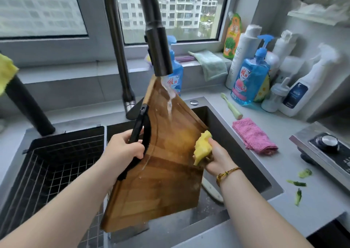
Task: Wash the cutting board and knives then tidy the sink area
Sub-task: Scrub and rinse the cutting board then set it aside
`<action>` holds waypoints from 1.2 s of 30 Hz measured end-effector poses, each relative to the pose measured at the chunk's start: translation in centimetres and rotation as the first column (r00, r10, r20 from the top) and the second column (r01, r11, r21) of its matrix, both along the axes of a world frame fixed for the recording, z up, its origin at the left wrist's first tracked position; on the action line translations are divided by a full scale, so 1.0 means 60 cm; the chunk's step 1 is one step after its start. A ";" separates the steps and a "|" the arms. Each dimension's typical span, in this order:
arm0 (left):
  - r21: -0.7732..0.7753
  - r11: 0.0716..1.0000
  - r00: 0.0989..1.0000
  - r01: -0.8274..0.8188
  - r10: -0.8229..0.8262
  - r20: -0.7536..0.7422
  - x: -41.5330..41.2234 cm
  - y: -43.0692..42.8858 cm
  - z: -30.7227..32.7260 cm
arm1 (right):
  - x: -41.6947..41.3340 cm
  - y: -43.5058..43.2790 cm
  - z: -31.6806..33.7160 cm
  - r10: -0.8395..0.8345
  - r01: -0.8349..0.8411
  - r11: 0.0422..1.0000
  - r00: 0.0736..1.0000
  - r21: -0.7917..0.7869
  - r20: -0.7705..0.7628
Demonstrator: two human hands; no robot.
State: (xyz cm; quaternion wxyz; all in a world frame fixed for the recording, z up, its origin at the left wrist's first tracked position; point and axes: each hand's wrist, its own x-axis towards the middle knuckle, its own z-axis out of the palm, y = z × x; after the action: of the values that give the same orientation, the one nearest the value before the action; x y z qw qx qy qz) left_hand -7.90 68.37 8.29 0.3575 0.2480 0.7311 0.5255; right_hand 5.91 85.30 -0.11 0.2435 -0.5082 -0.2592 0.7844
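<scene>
The cutting board (pixel 166 172) stands steeply tilted over the sink (pixel 227 134). Its long axis runs from the near lower corner up to the faucet (pixel 161 54), where water strikes the top end.

The left hand (pixel 123 149) grips the black handle (pixel 140 126) on the board's left edge. The right hand (pixel 217 158) grips a yellow sponge (pixel 202 147) against the right edge.

A knife (pixel 212 190) lies in the sink below the right wrist. A wire basket (pixel 56 162) borders the board on the left.

I record: cutting board (pixel 161 181) brown wood, banded lighter and darker; its handle (pixel 139 126) black. The cloth (pixel 201 147) in my right hand (pixel 217 158) yellow. Towel (pixel 253 136) pink. Soap bottle (pixel 250 79) blue. Basket (pixel 64 135) black, square grid.
</scene>
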 end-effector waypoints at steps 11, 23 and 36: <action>0.044 0.935 0.874 0.352 -0.311 -0.374 0.020 -0.055 0.018 | -0.005 -0.045 0.054 0.075 -0.084 0.991 0.994 -0.102 -0.084; -0.074 0.779 0.318 0.623 -0.339 -0.885 0.037 -0.030 0.043 | 0.085 -0.037 0.123 0.168 -0.168 0.986 0.985 0.012 -0.029; -0.195 0.853 0.045 0.484 -0.247 -0.968 -0.055 0.010 -0.062 | 0.048 -0.045 -0.018 -0.059 0.054 0.975 0.998 -0.215 -0.017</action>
State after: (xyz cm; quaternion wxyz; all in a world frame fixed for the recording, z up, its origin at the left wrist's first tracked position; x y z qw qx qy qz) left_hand -11.19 68.97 4.57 -0.1023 0.7347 0.6419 0.1941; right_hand 8.80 82.62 -1.20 0.2127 -0.5294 -0.1556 0.8064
